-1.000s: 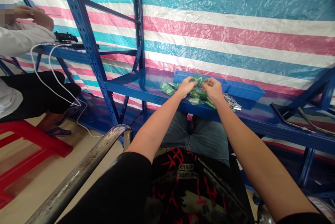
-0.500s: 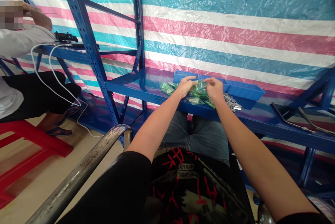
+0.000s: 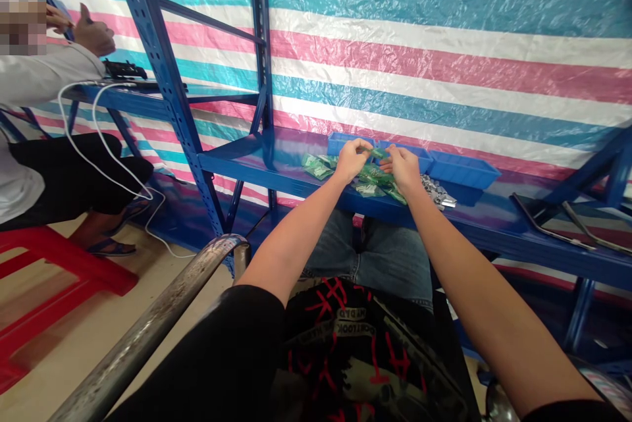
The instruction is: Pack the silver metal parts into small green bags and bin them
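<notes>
One green packet [image 3: 378,153], partly hidden, is pinched in the left hand [image 3: 351,160]. I cannot tell whether the right hand [image 3: 404,169], overlapping a blue bin [image 3: 423,160], grips it.

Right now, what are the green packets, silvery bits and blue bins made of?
Green packets: probably thin plastic film, crinkled, shiny and seemingly see-through.
Silvery bits: maybe metal, judging by bright grey glints; too small for certainty.
Blue bins: likely hard plastic, smooth, evenly coloured, straight-walled.

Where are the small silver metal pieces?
In the head view, the small silver metal pieces lie right of centre on the blue shelf, beside the right hand.
</notes>
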The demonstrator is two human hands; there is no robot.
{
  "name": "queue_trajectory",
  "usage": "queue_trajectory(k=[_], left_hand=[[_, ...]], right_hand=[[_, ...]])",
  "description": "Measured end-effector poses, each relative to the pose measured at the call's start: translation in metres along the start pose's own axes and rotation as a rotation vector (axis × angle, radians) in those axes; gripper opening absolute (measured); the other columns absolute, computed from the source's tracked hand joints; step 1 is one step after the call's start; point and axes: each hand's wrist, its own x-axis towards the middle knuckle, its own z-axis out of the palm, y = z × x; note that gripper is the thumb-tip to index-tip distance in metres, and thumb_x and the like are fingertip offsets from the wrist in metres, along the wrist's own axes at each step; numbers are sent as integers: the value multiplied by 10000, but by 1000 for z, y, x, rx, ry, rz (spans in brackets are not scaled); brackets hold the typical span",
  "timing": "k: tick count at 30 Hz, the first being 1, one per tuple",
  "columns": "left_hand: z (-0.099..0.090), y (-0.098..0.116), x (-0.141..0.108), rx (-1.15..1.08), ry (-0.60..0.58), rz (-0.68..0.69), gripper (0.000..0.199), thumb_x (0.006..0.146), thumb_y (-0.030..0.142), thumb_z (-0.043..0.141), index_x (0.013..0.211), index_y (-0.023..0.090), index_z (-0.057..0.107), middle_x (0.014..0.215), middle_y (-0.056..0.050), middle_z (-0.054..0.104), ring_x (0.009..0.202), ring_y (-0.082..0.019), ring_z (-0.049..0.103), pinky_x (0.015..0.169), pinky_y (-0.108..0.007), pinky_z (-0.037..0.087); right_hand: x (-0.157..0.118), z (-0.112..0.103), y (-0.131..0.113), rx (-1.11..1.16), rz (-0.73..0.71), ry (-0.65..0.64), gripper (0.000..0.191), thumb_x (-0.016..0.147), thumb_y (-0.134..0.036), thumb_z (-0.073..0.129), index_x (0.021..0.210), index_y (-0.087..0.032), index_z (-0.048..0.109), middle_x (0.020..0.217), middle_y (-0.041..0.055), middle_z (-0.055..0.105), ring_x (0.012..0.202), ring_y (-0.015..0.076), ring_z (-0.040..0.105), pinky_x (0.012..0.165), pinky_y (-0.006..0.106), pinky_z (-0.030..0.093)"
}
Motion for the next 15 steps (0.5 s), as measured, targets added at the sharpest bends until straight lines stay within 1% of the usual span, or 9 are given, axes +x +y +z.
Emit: queue_trajectory(k=[2, 3, 5, 7, 9, 12, 14, 15], left_hand=[[0, 3, -2, 35, -19, 60, 111, 748, 59, 565, 724, 162, 600, 875, -32, 593, 916, -141, 539, 900, -243, 402], [0, 4, -2, 55, -23, 78, 126, 740, 52, 561, 710, 166, 606, 879, -36, 593, 967, -151, 527, 932, -249, 387], [-1, 5, -3, 99, -26, 86, 169, 715, 27, 546, 678, 172, 625, 869, -47, 598, 1052, -177, 494, 981, -267, 356], [-1, 4, -4, 141, -21, 64, 218, 687, -1, 518, 652, 172, 646, 861, -59, 605, 1087, -201, 476, 1008, -290, 334], [-2, 3, -5, 171, -16, 15, 244, 677, -4, 492, 651, 164, 668, 833, -68, 612, 1039, -216, 509, 988, -309, 354], [-2, 3, -6, 185, -28, -76, 239, 718, 58, 475, 707, 152, 694, 752, -67, 628, 887, -217, 573, 885, -323, 414], [-2, 5, -6, 178, -46, -120, 223, 782, 163, 481, 750, 150, 701, 764, -66, 650, 831, -214, 590, 825, -321, 431], [-2, 7, -7, 172, -60, -135, 246, 818, 242, 479, 763, 149, 701, 777, -68, 660, 812, -214, 594, 799, -320, 437]], right_hand=[[0, 0, 0, 27, 2, -31, 358, 756, -521, 566, 825, -171, 601, 595, 17, 572, 547, 157, 569, 528, 292, 441], [0, -1, 0, 36, -5, -39, 342, 722, -494, 606, 835, -170, 603, 606, 14, 573, 557, 156, 570, 536, 292, 446], [0, -2, 1, 49, -29, -35, 349, 637, -396, 680, 894, -172, 601, 633, -3, 567, 565, 145, 557, 553, 287, 449], [1, -3, 3, 55, -59, -11, 436, 574, -311, 701, 971, -179, 579, 646, -27, 546, 549, 125, 521, 553, 279, 440], [2, -4, 5, 55, -85, 11, 464, 560, -281, 688, 995, -178, 564, 664, -30, 541, 557, 118, 502, 561, 275, 433], [3, -3, 6, 44, -128, 15, 354, 567, -281, 670, 889, -160, 589, 735, 8, 583, 650, 135, 538, 642, 294, 455], [3, -3, 6, 33, -165, -3, 274, 570, -288, 669, 800, -154, 602, 770, 25, 606, 715, 149, 560, 713, 312, 467], [2, -3, 5, 25, -183, -13, 253, 571, -291, 670, 774, -153, 608, 781, 27, 612, 737, 153, 565, 741, 320, 468]])
